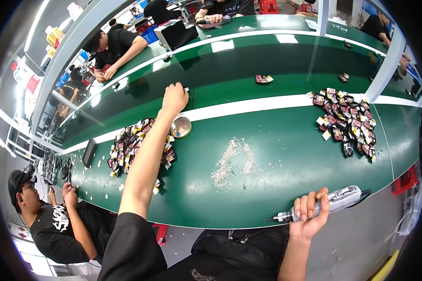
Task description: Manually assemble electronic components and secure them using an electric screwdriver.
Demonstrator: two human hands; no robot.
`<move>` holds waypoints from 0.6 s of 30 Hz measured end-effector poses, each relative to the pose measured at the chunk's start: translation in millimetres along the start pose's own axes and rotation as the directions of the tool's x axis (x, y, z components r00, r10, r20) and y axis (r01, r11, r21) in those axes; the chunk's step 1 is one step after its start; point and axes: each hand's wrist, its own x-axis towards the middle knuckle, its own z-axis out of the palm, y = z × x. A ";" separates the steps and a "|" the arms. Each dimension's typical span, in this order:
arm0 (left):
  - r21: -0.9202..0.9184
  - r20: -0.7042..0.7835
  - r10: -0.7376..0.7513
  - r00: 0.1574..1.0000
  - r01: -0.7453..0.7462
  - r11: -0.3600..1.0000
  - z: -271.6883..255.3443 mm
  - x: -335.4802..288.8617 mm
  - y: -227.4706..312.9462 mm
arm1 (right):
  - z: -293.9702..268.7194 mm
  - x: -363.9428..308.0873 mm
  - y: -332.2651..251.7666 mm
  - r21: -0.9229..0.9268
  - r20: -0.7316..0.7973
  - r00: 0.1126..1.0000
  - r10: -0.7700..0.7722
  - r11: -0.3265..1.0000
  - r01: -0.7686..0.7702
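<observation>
My left hand point(175, 98) reaches far across the green bench, past the white strip. Its fingers are curled closed, and a small whitish edge of something shows beside them; the rest is hidden. In my right hand point(309, 210), near the front edge, lies a grey electric screwdriver point(344, 198), its thin bit pointing left. Loose small screws point(232, 161) are scattered on the bench between my hands. A round dish point(180, 127) sits just below my left hand. Under my left forearm spreads a pile of small black parts with labels point(126, 145).
Another pile of labelled black parts point(349, 119) stands at the right. A single part point(264, 79) lies on the dark belt beyond the strip. Grey frame posts point(387, 65) rise at both sides. Co-workers sit at the left point(56, 225) and across the bench point(115, 51).
</observation>
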 end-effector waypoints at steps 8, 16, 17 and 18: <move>-0.242 -0.058 0.341 0.938 -0.345 0.907 -42.6 -39.7 58.1 | -0.5 -1.4 -7.0 0.003 0.011 0.998 0.054 0.999 -0.054; -0.509 -0.077 0.808 0.584 -0.720 0.472 -97.8 -231.7 196.9 | -13.7 -15.8 -16.8 0.017 0.092 0.991 0.099 0.995 -0.101; -0.502 -0.074 0.811 0.580 -0.725 0.473 -94.4 -245.5 199.8 | -13.2 -20.5 -16.9 0.006 0.074 0.992 0.105 0.994 -0.106; -0.519 -0.091 0.807 0.583 -0.720 0.461 -91.6 -250.5 201.7 | -12.6 -23.8 -16.1 0.009 0.097 0.986 0.132 0.991 -0.134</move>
